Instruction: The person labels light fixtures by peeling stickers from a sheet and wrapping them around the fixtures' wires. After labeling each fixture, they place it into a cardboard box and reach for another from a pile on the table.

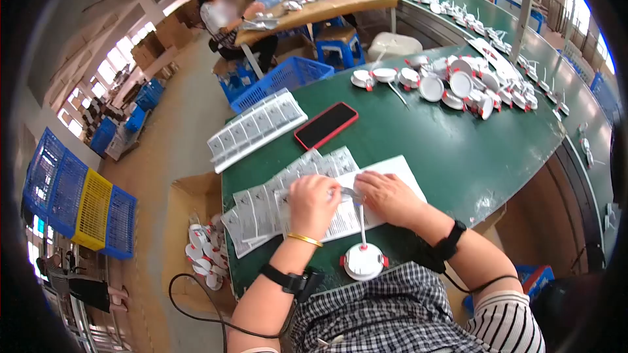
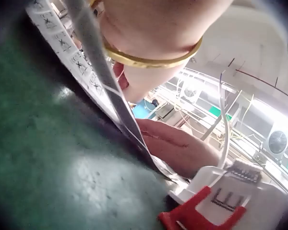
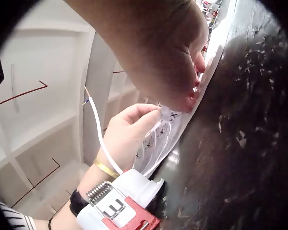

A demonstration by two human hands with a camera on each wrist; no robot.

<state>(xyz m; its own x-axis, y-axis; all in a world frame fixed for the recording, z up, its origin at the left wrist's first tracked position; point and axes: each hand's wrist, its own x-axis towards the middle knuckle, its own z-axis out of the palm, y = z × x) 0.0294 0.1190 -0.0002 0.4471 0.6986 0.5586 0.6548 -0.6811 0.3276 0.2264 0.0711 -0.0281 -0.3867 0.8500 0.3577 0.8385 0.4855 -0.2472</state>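
The left hand [image 1: 314,204] pinches the edge of a label between thumb and fingers, over printed label sheets [image 1: 258,209] on the green table. In the right wrist view the left hand [image 3: 129,132] holds a label piece [image 3: 170,114] by its edge. The right hand [image 1: 389,197] lies on the white sheet stack [image 1: 402,170], its fingertips near that label; whether it pinches it is hidden. Nearer the body lies a round white lamp [image 1: 364,263] with red clips, its white cable running up towards the hands. Its spring and red clip show in both wrist views.
A red-edged phone [image 1: 326,125] and another label stack [image 1: 258,127] lie beyond the sheets. Many lamps [image 1: 460,84] are piled at the table's back right. A carton [image 1: 190,209] with lamps stands left of the table; a blue basket [image 1: 281,78] stands behind it.
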